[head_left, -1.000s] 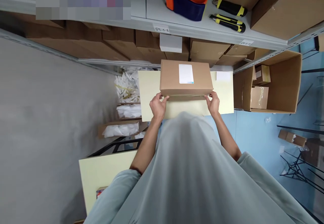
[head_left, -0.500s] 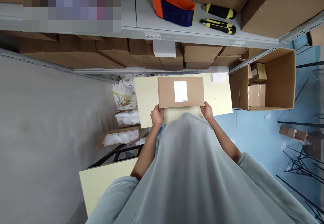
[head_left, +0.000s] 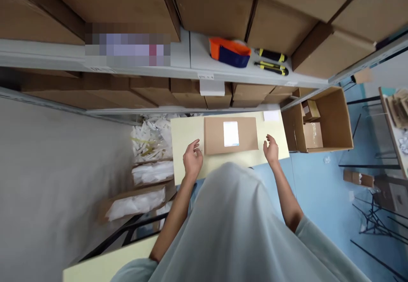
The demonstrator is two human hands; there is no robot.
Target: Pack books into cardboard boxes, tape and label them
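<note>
A flat brown cardboard box (head_left: 213,136) with a white label (head_left: 231,133) on top lies on the pale yellow table (head_left: 188,129). Just left of the box, my left hand (head_left: 193,159) hovers with its fingers apart and nothing in it. My right hand (head_left: 271,149) is off the box's right side, its fingers loosely curved and apart, also holding nothing. Neither hand touches the box. A small white paper (head_left: 271,115) lies at the table's back right.
A shelf (head_left: 178,69) with cartons, an orange and blue tape dispenser (head_left: 230,52) and two cutters (head_left: 271,61) runs above the table's far edge. An open carton (head_left: 334,120) stands to the right. White bundles (head_left: 153,172) are at left.
Both hands have let go of the box's near corners and moved outward to either side. The view has tilted up, showing more of the upper shelf.
</note>
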